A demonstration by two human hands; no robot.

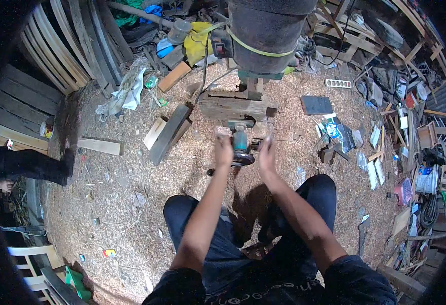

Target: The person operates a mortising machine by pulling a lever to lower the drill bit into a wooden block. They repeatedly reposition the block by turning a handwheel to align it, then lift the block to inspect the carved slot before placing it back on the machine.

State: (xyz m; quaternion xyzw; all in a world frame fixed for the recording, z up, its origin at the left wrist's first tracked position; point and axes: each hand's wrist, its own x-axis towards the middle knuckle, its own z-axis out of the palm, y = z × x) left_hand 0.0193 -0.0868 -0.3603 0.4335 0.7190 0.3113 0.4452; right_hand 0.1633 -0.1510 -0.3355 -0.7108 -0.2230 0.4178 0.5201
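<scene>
A teal angle grinder (240,141) with a dark round disc (243,160) is in front of me, between my hands, at the end of a worn wooden block (233,108). My left hand (224,151) is just left of the grinder body, its fingers pointing forward and apart from the tool as far as I can see. On the other side, my right hand (267,154) is raised with fingers stretched forward, close to a small dark part beside the grinder. Nothing clearly shows in either hand. The fingertips are small and slightly blurred.
A large dark barrel-like body (266,38) with a yellow band stands beyond the block. Wood offcuts (170,133) and a dark board (316,105) lie on the shavings-covered floor. A power strip (338,83) lies back right. Another person's dark-clothed leg (35,162) is at left.
</scene>
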